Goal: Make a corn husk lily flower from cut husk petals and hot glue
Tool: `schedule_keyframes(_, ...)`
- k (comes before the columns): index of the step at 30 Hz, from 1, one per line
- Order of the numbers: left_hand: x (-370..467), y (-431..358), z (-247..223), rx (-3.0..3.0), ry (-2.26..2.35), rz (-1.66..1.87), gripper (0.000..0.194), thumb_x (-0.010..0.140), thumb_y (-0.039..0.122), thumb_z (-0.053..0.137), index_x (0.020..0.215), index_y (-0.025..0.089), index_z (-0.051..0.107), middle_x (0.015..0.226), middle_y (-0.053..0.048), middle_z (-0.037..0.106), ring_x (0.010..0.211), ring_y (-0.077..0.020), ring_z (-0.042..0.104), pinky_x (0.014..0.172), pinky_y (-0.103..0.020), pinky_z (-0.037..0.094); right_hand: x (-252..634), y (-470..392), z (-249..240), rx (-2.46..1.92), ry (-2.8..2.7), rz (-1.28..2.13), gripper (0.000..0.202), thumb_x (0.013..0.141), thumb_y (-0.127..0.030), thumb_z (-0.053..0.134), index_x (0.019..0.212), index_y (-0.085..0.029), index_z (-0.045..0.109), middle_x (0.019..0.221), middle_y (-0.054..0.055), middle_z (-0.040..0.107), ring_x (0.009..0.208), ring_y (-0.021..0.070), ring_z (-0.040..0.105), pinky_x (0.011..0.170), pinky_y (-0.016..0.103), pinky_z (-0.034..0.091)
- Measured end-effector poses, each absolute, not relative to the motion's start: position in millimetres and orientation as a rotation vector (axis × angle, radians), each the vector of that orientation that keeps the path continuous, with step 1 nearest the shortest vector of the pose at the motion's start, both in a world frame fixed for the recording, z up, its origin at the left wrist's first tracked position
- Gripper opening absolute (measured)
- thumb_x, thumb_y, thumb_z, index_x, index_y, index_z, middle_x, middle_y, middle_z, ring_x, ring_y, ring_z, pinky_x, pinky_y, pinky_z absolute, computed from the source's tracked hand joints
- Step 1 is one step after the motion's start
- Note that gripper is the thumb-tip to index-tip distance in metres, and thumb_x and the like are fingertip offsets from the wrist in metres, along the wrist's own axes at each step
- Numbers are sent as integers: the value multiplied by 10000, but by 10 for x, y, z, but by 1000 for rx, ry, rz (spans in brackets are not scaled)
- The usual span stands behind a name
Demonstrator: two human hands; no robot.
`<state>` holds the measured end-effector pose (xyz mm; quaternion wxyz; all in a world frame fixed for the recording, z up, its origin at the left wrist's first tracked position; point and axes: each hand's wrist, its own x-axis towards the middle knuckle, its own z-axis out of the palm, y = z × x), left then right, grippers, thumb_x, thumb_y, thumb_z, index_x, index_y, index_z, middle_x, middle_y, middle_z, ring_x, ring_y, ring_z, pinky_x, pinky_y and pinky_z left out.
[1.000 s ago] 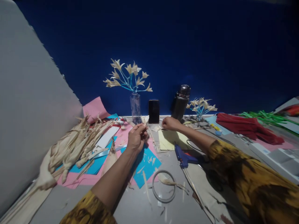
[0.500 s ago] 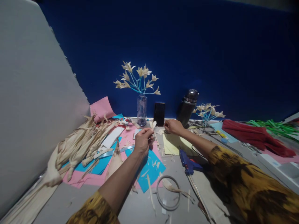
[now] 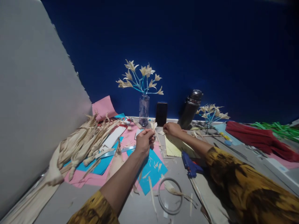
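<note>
My left hand [image 3: 144, 141] is raised above the pink and blue paper sheets [image 3: 153, 166] and pinches a small pale husk flower [image 3: 153, 125] on a thin stick. My right hand [image 3: 172, 129] rests further back on the table, fingers closed on small pale husk pieces [image 3: 161, 132] at the top of a yellow sheet [image 3: 176, 147]. Both forearms come out of yellow-and-black patterned sleeves.
A pile of dried corn husks [image 3: 79, 144] lies at the left. At the back stand a glass bottle with husk flowers [image 3: 144, 110], a dark phone [image 3: 161, 114], a metal flask [image 3: 190, 109]. A blue glue gun [image 3: 190, 161], a tape ring [image 3: 170, 196], red cloth [image 3: 258, 137].
My left hand has lifted the husk flower slightly and stays close to my right hand. The camera shifted, so everything sits a little further right in view.
</note>
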<state>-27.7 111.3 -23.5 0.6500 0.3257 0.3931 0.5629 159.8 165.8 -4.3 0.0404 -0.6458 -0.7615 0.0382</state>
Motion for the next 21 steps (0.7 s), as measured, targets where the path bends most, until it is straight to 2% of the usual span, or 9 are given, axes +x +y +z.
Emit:
schedule_keyframes(5,-270,1122,-282,766,954,1296,255,607,323,765,748,171,616,471,57,521,358,-88,430,339,-189,298,1665,1520,164,-1882,-2287,110,229,907,-287,568,1011,-222,761,1031,76,764,931,225,672,730,262,432)
schedule_keyframes(11,-209,1049,-249,904,1012,1347,179,612,272,769,638,154,636,448,45,526,349,-71,422,370,-192,310,1564,1036,492,-1652,-2255,246,187,895,-320,606,896,-211,758,885,20,764,735,159,650,632,234,398)
schedule_keyframes(15,-162,964,-164,1044,1003,1379,156,614,251,769,604,147,653,452,27,553,386,-79,464,413,-197,344,1429,816,591,-1631,-2216,91,141,874,-326,650,843,-231,749,861,21,764,743,179,641,616,259,336)
schedule_keyframes(21,-129,898,-125,1106,1002,1332,182,616,283,776,597,144,658,450,26,557,353,-93,471,387,-218,373,1380,757,589,-1752,-2253,-126,149,887,-338,616,854,-241,725,894,27,761,797,204,660,603,275,313)
